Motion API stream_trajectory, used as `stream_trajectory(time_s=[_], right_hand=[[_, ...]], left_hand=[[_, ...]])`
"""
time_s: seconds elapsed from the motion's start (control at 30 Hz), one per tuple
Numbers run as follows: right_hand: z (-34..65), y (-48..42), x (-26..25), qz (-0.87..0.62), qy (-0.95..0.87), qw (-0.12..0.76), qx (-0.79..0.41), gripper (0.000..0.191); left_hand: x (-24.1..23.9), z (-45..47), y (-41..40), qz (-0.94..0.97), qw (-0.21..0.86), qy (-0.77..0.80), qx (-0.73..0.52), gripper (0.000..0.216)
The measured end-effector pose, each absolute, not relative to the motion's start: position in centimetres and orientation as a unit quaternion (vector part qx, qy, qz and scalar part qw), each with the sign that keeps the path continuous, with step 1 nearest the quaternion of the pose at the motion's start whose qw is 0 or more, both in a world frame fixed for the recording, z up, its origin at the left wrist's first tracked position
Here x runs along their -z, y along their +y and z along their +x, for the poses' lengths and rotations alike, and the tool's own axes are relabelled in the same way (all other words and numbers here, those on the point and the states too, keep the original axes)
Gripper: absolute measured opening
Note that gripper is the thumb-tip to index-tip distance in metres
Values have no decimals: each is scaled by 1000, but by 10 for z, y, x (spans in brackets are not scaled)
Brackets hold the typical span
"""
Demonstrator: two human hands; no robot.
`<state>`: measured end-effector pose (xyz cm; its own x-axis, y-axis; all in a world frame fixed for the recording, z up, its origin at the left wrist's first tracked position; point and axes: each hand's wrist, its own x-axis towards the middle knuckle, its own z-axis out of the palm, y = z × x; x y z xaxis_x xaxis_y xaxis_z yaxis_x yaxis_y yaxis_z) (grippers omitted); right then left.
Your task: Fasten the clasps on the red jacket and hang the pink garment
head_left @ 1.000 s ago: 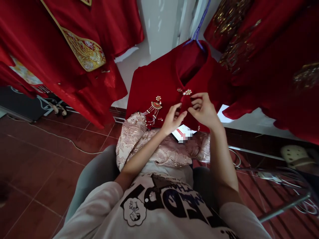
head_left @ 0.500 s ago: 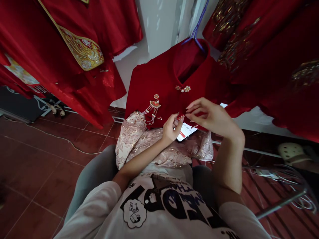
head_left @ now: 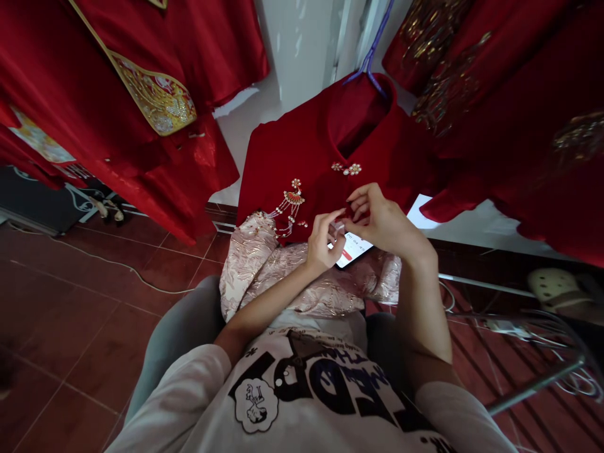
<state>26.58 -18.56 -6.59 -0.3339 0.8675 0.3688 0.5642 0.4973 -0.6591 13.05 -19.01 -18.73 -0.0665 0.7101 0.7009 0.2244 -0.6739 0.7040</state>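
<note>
A red garment (head_left: 283,151) hangs in front of me, with pearly flower ornaments (head_left: 352,169) below its collar and a gold fan-shaped tassel brooch (head_left: 293,198) on its chest. My left hand (head_left: 325,240) is at the garment's lower front, thumb and fingers curled together in a pinch. From the right, my right hand (head_left: 384,220) meets it, thumb and curled fingers touching or almost touching the left fingertips. A small pale thing shows between the two hands, too small to name. Beneath them a lit phone (head_left: 356,246) lies on pinkish brocade cloth (head_left: 292,277) over my lap.
A purple hanger (head_left: 370,63) holds the garment's neck. Other red embroidered garments (head_left: 207,56) hang at left and right. A metal rack (head_left: 538,384) with cables stands at lower right, near a pale clog (head_left: 550,289). A cable (head_left: 136,274) runs over the tiled floor.
My right hand has moved left and slightly closer to my left fingertips. The small ornament seen at the left fingertips is now mostly covered. The garment has barely moved.
</note>
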Motion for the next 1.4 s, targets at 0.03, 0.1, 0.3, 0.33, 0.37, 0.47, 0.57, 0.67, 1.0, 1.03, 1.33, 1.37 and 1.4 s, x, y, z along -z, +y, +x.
stream_trajectory(time_s=[0.03,0.1,0.3,0.33,0.37,0.47,0.57,0.67,1.0,1.03,1.33,1.37,1.4], right_hand=[[266,-185,66,-456,-786,360,-210,42],[269,-184,63,-455,-784,368,-205,40],[287,-193,50,-455,-772,410,-172,34],[288,-195,48,-454,-767,420,-170,35],[290,-196,47,-452,-762,431,-171,35],[288,-199,45,-437,-754,453,-190,38],[281,-198,46,-425,-754,455,-211,40],[271,-194,50,-417,-758,449,-226,39],[220,-147,94,-441,-715,493,-228,44],[214,-140,97,-441,-708,500,-232,44],[186,-116,103,-455,-702,492,-242,38],[185,-115,103,-456,-700,495,-240,38],[185,-115,103,-456,-698,498,-239,39]], left_hand=[[186,130,-191,660,193,350,-636,44],[184,130,-193,659,180,339,-647,46],[187,123,-180,610,161,424,-650,61],[188,121,-177,601,156,435,-651,67],[189,119,-174,593,147,444,-656,73],[190,110,-168,572,129,456,-670,83],[189,99,-164,575,157,436,-674,82],[189,92,-161,592,187,396,-676,75],[189,77,-133,568,281,394,-666,58],[188,74,-131,566,290,392,-665,55],[183,54,-120,533,325,397,-673,47],[182,53,-120,527,328,401,-673,47],[182,53,-120,524,331,402,-674,46]])
